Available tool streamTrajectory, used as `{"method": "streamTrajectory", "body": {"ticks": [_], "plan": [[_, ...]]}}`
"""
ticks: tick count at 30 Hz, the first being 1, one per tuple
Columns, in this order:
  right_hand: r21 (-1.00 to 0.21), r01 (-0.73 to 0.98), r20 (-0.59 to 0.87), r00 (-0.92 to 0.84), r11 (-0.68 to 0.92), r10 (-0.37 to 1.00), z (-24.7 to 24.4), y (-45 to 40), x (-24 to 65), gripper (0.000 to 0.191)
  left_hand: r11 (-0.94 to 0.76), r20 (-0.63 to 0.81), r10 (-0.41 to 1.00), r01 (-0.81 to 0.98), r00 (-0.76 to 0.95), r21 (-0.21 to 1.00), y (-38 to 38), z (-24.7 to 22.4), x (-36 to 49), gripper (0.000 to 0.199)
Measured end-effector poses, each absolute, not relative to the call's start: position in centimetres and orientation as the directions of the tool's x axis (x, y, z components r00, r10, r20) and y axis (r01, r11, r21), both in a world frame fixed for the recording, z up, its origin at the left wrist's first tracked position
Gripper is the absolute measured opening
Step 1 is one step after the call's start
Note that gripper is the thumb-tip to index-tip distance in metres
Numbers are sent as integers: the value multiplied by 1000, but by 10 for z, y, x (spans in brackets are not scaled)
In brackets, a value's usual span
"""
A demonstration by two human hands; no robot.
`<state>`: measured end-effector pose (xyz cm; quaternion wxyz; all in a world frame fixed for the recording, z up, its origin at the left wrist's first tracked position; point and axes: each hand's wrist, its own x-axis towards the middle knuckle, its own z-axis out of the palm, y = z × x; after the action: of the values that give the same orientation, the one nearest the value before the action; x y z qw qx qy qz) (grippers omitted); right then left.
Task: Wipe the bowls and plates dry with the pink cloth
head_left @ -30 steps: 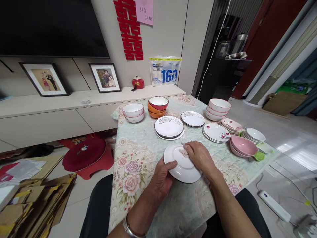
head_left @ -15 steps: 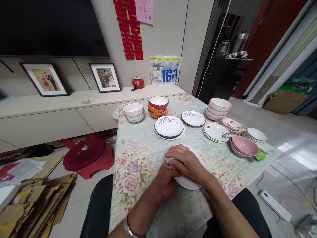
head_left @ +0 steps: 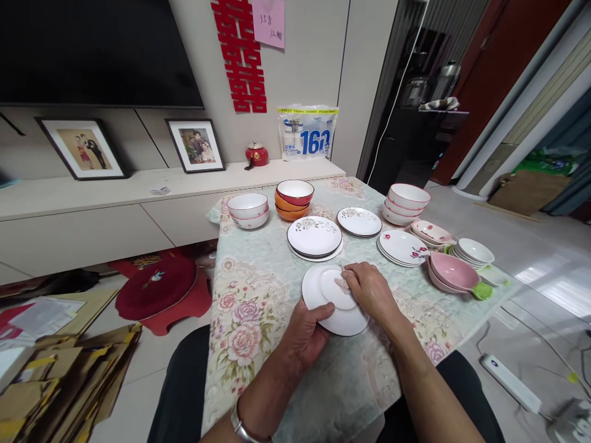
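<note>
White plate (head_left: 333, 294) sits over the near part of the table (head_left: 258, 264), foot ring facing up; contact with the cloth cannot be judged. Left hand (head_left: 308, 329) grips its near-left rim, thumb on top, other fingers underneath. Right hand (head_left: 370, 292): fingers bunched narrow, pressing a pale wipe (head_left: 342, 285) to the plate's ring area. Beyond the plate: a stack of dark-rimmed plates (head_left: 314, 237). To the right: flowered plates (head_left: 401, 247) and pink dishes (head_left: 455, 272). Bowls (head_left: 292, 206) stand farther back.

The counter (head_left: 244, 277) is open left of the left hand (head_left: 307, 332); plates (head_left: 314, 235) and bowls (head_left: 302, 197) block the far side, pink dishes (head_left: 455, 271) the right.
</note>
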<state>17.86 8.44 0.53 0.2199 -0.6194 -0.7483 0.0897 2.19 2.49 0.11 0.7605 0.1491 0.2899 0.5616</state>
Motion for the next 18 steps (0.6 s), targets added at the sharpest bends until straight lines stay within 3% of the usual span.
{"method": "streamTrajectory", "body": {"ticks": [3, 7, 10, 12, 15, 18], "plan": [[-430, 840, 294, -216, 331, 931, 8, 80, 169, 26, 367, -288, 926, -757, 243, 540, 24, 1, 23, 73], [-499, 616, 380, -478, 610, 792, 19, 69, 153, 23, 448, -316, 893, -709, 321, 545, 21, 0, 23, 54], [-534, 491, 371, -595, 688, 713, 25, 67, 149, 22, 455, -300, 890, -693, 343, 560, 20, 0, 22, 45], [-539, 527, 362, -561, 658, 745, 24, 70, 153, 22, 460, -284, 888, -691, 362, 558, 21, 0, 21, 48], [-536, 693, 299, -379, 483, 876, 16, 78, 166, 24, 468, -285, 884, -696, 372, 544, 22, 1, 20, 59], [-483, 828, 197, -216, 286, 956, 8, 84, 178, 28, 396, -324, 913, -729, 249, 558, 23, 2, 20, 67]]}}
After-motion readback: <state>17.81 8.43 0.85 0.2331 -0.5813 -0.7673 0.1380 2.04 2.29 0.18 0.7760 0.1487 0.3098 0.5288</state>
